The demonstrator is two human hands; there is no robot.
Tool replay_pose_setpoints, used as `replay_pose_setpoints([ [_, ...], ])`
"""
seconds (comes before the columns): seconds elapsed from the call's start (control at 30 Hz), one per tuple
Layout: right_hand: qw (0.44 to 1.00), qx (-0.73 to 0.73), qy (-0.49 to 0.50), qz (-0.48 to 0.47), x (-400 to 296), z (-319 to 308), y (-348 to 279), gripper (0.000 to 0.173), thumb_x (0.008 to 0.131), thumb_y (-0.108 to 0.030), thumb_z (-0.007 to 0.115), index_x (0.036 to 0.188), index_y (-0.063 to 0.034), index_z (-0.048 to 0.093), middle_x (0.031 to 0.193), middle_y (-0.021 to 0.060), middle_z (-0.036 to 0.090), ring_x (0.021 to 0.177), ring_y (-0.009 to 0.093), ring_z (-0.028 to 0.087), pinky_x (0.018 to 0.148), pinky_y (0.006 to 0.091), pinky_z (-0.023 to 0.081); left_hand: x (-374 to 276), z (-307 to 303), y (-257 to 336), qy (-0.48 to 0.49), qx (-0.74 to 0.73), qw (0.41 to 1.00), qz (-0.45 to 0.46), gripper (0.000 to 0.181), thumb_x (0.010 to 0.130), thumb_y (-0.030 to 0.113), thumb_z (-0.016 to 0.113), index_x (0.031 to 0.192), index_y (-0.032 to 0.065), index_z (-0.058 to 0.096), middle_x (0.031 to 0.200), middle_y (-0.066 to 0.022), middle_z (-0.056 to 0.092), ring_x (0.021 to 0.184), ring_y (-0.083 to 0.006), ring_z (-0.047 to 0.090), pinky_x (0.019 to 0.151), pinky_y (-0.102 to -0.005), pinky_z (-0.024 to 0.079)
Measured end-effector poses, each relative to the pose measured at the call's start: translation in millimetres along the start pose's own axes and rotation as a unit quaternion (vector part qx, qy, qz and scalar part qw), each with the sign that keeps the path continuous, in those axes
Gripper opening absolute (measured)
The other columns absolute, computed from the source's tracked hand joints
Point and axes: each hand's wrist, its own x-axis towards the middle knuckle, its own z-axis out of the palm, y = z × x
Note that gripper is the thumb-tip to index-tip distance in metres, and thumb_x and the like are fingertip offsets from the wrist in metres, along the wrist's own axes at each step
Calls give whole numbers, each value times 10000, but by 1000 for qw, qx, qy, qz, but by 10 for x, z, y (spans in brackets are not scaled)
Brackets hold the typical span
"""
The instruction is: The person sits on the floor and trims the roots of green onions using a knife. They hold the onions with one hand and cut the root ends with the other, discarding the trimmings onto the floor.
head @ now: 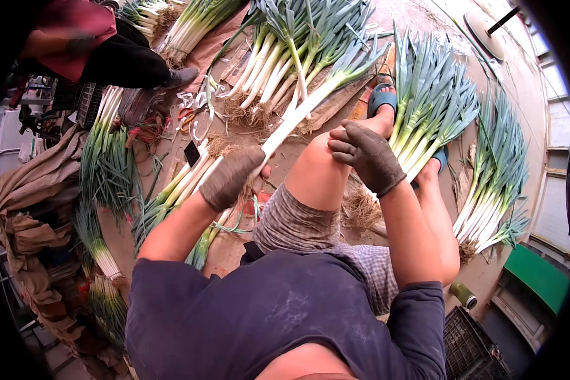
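My left hand [232,178], in a dark work glove with a bare fingertip showing, grips a thick green onion [294,116] near its root end. Its white stalk slants up and right to blue-green leaves. My right hand [368,154], gloved too, is held over my knee with its fingers partly bent and nothing visible in it. Beneath and beyond it lies a pile of green onions [415,137], leaves pointing away and roots near my legs. Another loose pile [275,61] rests on cardboard ahead. More stalks [185,183] lie under my left forearm.
Orange-handled scissors [186,118] lie by white strips on the floor. Another person [123,57] is at the upper left, near bundled onions [194,28]. Further onions [494,175] lie at the right. A black crate [472,346] and green canister [463,294] stand at the lower right.
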Motion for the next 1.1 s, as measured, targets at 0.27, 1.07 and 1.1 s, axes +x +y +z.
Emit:
replay_pose_setpoints([
  [0.27,982,161,27,96,260,361,-110,259,962,-238,590,1058,0,559,895,96,592,868,263,616,861,402,542,-1353,265,-336,14,20,999,34,494,999,342,514,1358,4,478,830,13,554,650,-42,486,520,-192,401],
  [1.07,970,188,44,-146,-274,847,141,79,950,-105,593,939,-93,515,728,4,490,661,136,492,674,316,451,0,609,-79,-187,232,954,30,494,854,491,673,917,6,604,656,-120,623,493,-190,619,427,-312,474],
  [1.1,968,204,1,-143,-330,825,77,79,953,-109,589,942,-86,515,729,2,484,663,125,491,670,301,444,22,596,-79,-265,90,958,-68,582,823,561,686,935,-4,604,701,-130,642,488,-202,616,404,-302,484],
])
